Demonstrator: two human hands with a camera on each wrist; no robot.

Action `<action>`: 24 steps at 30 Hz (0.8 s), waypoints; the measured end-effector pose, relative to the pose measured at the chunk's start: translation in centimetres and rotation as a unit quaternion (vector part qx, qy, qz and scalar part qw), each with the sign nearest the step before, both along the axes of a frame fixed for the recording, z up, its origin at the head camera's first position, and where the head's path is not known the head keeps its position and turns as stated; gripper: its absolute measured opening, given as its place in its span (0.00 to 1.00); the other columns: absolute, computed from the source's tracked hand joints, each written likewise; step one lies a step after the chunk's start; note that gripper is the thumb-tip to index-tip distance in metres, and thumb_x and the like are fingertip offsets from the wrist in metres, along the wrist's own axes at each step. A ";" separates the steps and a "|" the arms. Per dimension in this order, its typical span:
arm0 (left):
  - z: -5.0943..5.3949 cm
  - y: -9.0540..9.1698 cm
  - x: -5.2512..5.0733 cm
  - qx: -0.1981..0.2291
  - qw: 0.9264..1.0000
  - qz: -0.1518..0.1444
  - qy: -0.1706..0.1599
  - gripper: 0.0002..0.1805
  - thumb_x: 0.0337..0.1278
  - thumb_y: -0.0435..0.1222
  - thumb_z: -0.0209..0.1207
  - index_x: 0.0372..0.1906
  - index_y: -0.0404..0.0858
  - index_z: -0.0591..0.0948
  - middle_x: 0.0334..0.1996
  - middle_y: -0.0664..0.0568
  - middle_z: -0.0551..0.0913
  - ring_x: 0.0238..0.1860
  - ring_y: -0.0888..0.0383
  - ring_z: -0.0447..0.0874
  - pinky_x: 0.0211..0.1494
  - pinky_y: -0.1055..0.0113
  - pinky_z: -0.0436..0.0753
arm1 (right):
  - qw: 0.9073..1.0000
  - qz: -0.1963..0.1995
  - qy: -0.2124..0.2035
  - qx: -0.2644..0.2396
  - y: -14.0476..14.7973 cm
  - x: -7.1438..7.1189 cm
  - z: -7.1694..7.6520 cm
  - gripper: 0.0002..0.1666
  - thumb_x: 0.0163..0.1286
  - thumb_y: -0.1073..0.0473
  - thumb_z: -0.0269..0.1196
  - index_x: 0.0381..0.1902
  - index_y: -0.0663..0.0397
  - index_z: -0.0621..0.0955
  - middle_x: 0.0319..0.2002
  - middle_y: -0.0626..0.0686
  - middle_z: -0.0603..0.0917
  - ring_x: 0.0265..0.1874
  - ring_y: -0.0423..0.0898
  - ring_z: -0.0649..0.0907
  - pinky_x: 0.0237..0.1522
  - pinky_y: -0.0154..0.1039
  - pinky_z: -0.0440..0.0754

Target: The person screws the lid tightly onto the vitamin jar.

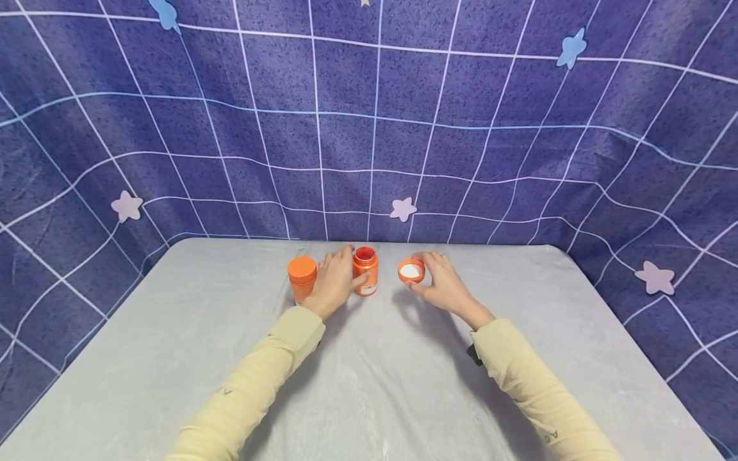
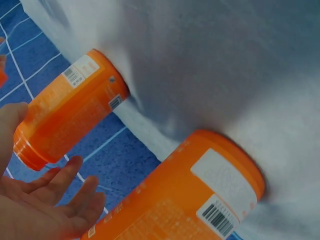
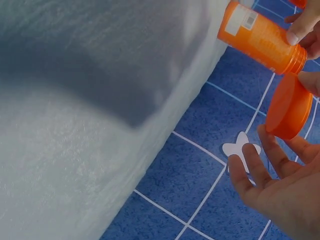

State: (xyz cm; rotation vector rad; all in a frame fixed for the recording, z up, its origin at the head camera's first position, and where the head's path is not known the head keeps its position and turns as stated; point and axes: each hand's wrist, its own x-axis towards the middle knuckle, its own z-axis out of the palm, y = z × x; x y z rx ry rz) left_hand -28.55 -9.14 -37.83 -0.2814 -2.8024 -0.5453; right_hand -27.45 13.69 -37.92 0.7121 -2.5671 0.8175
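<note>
An uncapped orange bottle (image 1: 369,269) stands upright on the table with its mouth facing up. My left hand (image 1: 334,278) is around its left side, the thumb against the front and fingers towards the back; the left wrist view also shows this bottle (image 2: 75,110). Just left of that hand stands a capped orange bottle (image 1: 302,272), partly hidden by it. To the right, my right hand (image 1: 441,282) pinches an orange lid (image 1: 411,270) between thumb and fingers, its white inside turned up. The lid (image 3: 290,107) is held above the table.
A light grey cloth covers the table (image 1: 369,384). Behind it and at both sides hangs a blue curtain (image 1: 346,141) with white grid lines and stars. The capped bottle (image 2: 200,190) stands close beside the left hand.
</note>
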 end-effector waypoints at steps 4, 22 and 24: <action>-0.4 0.2 -0.3 -0.005 1.000 0.002 -0.008 0.35 0.50 0.52 0.61 0.58 0.34 0.67 0.52 0.42 0.76 0.49 0.43 0.74 0.50 0.52 0.71 | 1.000 -0.004 0.002 -0.002 -0.1 0.0 -0.2 0.31 0.49 0.56 0.69 0.51 0.60 0.74 0.45 0.57 0.78 0.47 0.55 0.73 0.53 0.50 0.69; -0.4 0.1 0.2 0.000 1.000 -0.003 -0.005 0.31 0.50 0.49 0.62 0.53 0.33 0.70 0.45 0.42 0.80 0.45 0.43 0.76 0.48 0.51 0.72 | 1.000 0.000 0.005 -0.019 -0.6 0.0 -0.1 0.32 0.49 0.56 0.69 0.52 0.63 0.73 0.45 0.58 0.78 0.47 0.55 0.73 0.52 0.49 0.69; -0.3 0.1 0.3 0.000 1.000 -0.004 -0.009 0.31 0.50 0.49 0.62 0.53 0.33 0.70 0.45 0.42 0.80 0.45 0.44 0.76 0.47 0.51 0.72 | 1.000 0.001 0.004 -0.020 -0.6 0.0 -0.2 0.32 0.49 0.56 0.69 0.51 0.63 0.73 0.45 0.58 0.78 0.47 0.55 0.73 0.52 0.49 0.69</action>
